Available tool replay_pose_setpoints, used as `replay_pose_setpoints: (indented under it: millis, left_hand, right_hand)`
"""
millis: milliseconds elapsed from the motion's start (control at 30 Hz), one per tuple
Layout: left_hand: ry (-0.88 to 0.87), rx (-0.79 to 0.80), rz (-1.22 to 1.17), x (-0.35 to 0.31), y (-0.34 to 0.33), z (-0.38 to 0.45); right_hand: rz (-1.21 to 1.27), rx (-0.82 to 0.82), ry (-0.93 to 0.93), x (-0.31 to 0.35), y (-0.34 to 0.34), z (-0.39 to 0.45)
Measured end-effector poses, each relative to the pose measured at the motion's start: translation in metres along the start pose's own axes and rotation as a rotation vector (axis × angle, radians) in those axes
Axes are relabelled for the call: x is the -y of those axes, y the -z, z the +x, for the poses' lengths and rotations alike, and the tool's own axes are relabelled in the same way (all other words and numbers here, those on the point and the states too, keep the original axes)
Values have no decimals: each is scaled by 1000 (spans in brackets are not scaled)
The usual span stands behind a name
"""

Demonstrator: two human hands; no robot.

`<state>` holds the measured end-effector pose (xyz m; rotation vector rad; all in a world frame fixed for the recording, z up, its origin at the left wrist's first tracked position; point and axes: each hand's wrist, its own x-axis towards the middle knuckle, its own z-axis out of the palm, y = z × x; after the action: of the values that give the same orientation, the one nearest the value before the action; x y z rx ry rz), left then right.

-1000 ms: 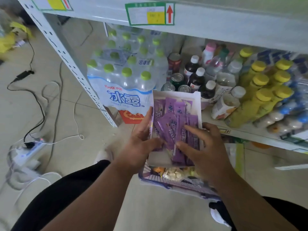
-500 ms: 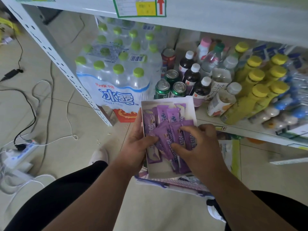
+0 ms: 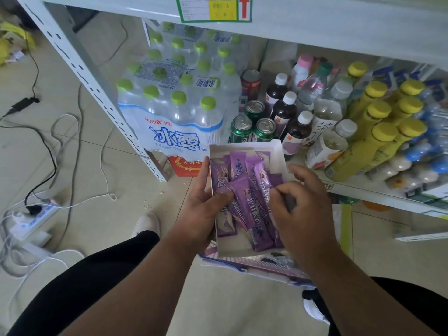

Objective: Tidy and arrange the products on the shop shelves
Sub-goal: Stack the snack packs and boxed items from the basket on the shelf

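A shallow white cardboard box (image 3: 276, 151) of purple snack sachets (image 3: 244, 204) is held in front of the lower shelf (image 3: 378, 197), above a basket-like container (image 3: 254, 265) seen only in part beneath it. The box's left wall is gripped by the left hand (image 3: 201, 209), with the fingers laid straight along the outside and the thumb pressed down on the sachets inside. The right hand (image 3: 303, 209) is placed over the right part of the box, its fingers curled and pinching the top of one sachet. The sachets lie loosely overlapped, mostly lengthwise from near to far.

On the shelf just beyond the box, three green cans (image 3: 254, 122) are stood together, with dark bottles with white caps (image 3: 286, 112) to their right. Farther right, yellow-capped bottles (image 3: 383, 132) are grouped in rows, and pale tea bottles (image 3: 332, 141) stand between the two groups. To the left of the cans, a shrink-wrapped pack of green-capped water bottles (image 3: 174, 110) is set on a red carton (image 3: 184, 166). At far left on the floor, a white power strip (image 3: 34, 219) with cables (image 3: 48, 146) is seen.
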<state>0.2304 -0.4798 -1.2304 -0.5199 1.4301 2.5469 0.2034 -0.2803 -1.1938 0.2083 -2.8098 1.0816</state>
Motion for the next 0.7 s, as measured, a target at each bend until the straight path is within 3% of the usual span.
replay_pose_setpoints:
  millis: [333,700]
  left_hand:
    - [24,35,-65,4,0,2]
    - [-15,21,-61,0,1,3]
  right_hand:
    - [-231,89,75,6,-12,-8]
    - [-128,-17,3,-4,-3,6]
